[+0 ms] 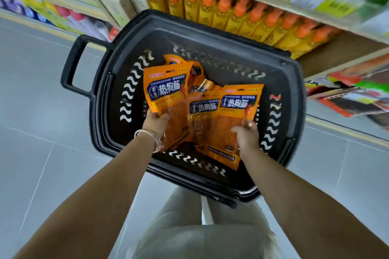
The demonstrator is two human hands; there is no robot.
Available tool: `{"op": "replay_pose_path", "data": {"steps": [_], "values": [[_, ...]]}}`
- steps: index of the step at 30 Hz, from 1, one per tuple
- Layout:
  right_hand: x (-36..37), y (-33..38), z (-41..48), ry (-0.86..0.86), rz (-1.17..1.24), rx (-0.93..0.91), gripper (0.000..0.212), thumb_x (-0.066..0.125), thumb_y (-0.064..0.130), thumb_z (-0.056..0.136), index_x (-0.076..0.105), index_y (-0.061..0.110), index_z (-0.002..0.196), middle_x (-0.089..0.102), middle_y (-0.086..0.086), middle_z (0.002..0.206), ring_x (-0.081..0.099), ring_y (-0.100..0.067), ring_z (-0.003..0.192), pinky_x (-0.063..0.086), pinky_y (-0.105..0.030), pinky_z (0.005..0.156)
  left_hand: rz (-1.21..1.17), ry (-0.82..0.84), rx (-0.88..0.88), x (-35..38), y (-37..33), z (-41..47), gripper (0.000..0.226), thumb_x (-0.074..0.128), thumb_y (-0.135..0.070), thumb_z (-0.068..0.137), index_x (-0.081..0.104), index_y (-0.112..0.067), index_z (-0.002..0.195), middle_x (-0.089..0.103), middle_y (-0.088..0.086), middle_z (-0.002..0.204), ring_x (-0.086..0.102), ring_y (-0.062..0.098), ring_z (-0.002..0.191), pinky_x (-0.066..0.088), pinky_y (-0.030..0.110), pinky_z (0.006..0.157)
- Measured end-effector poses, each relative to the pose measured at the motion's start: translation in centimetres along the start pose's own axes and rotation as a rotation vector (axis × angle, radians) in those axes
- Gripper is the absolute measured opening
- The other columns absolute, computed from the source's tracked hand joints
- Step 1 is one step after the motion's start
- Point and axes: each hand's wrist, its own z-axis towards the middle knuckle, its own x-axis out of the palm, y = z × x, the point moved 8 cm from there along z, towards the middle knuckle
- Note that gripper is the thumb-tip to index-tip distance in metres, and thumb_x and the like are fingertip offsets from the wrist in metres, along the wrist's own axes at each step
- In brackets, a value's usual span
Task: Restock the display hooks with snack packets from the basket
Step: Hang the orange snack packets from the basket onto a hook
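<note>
Most fingers are hidden from view. Over the basket, the left packet is pinched at its bottom edge by the left hand, the right packet clasped by the right hand.

Both hands, left and right, grip orange packets over the black basket.

snack packets in basket, bottles on shelf behind
</note>
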Motion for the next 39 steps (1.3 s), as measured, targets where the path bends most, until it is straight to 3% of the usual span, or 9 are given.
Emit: {"op": "replay_pose_path", "data": {"steps": [5,12,16,19,22,26,31,35,39], "values": [[-3.8,6.2,-5.3,-0.01,-0.195,-0.387,0.035,0.05,0.054,0.09,0.055,0.021,0.08,0.06,0.002,0.075,0.057,-0.014,0.072,0.041,-0.03,0.071,-0.018,-0.037,0.079,-0.7,-2.8,-5.2,0.035,0.059,-0.034,0.086,0.059,-0.02,0.117,0.066,0.003,0.104,0.062,0.026,0.095,0.048,0.04,0.091],[-13.8,11.8,-12.4,-0.057,-0.184,-0.757,0.027,0.052,0.032,0.096,0.055,0.012,0.115,0.066,0.001,0.092,0.058,-0.019,0.088,0.046,-0.039,0.085,0.03,-0.121,0.292,2.3,-7.8,-17.2,0.077,0.033,-0.077,0.081,0.058,-0.009,0.107,0.063,0.014,0.097,0.056,0.024,0.078,0.04,0.035,0.073],[-23.0,12.2,-16.0,-0.106,-0.135,-0.872,0.031,0.047,0.03,0.098,0.057,0.006,0.113,0.066,-0.007,0.102,0.058,-0.022,0.097,0.043,-0.037,0.091,-0.022,-0.071,0.581,7.0,-10.7,-25.6,0.033,0.052,-0.052,0.089,0.051,-0.02,0.081,0.054,-0.006,0.072,0.051,0.012,0.067,0.036,0.029,0.058],[-30.7,12.6,-18.8,-0.186,-0.081,-0.957,0.03,0.044,0.035,0.098,0.061,0.011,0.094,0.061,0.002,0.078,0.05,-0.011,0.077,0.041,-0.02,0.074,-0.068,0.032,0.806,11.3,-13.0,-32.5,0.009,0.061,-0.028,0.09,0.058,-0.028,0.082,0.059,-0.01,0.076,0.051,0.002,0.067,0.037,0.012,0.05],[-37.7,14.2,-21.6,-0.287,-0.08,-1.053,0.037,0.043,0.033,0.099,0.059,0.003,0.084,0.058,-0.012,0.074,0.048,-0.018,0.073,0.036,-0.032,0.07,-0.131,0.099,0.86,14.8,-15.1,-38.2,0.009,0.062,-0.028,0.089,0.062,-0.024,0.081,0.067,-0.001,0.078,0.056,0.003,0.065,0.038,0.01,0.044],[-45.7,17.5,-25.6,-0.428,-0.032,-1.216,0.021,0.045,0.025,0.099,0.05,0.019,0.079,0.05,0.005,0.067,0.044,-0.011,0.063,0.03,-0.026,0.059,-0.109,0.104,1.027,17.9,-19.7,-45.3,0.029,0.051,-0.045,0.092,0.062,-0.022,0.106,0.065,-0.008,0.094,0.058,0.009,0.085,0.037,0.016,0.069],[-53.6,22.3,-28.8,-0.563,0.053,-1.309,0.019,0.044,0.026,0.1,0.049,0.023,0.081,0.048,0.01,0.07,0.049,0.0,0.061,0.032,-0.022,0.056,-0.187,0.15,1.166,20.1,-26.2,-52.0,0.022,0.052,-0.044,0.092,0.059,-0.032,0.076,0.063,-0.015,0.08,0.057,0.0,0.073,0.043,0.018,0.065],[-58.2,27.3,-29.0,-0.581,0.161,-1.313,0.026,0.046,0.029,0.099,0.054,0.01,0.083,0.051,0.002,0.071,0.043,0.0,0.055,0.032,-0.022,0.055,-0.254,0.15,1.313,21.2,-32.0,-55.7,0.012,0.055,-0.032,0.093,0.064,-0.029,0.085,0.066,-0.014,0.085,0.06,-0.004,0.074,0.046,0.015,0.068],[-62.1,32.9,-28.7,-0.577,0.366,-1.279,0.025,0.047,0.033,0.097,0.056,0.024,0.076,0.058,0.014,0.075,0.053,0.011,0.059,0.039,-0.012,0.054,-0.316,0.121,1.377,22.3,-37.7,-57.7,0.013,0.057,-0.024,0.089,0.063,-0.016,0.098,0.067,0.002,0.091,0.062,0.019,0.084,0.048,0.036,0.083]]}}
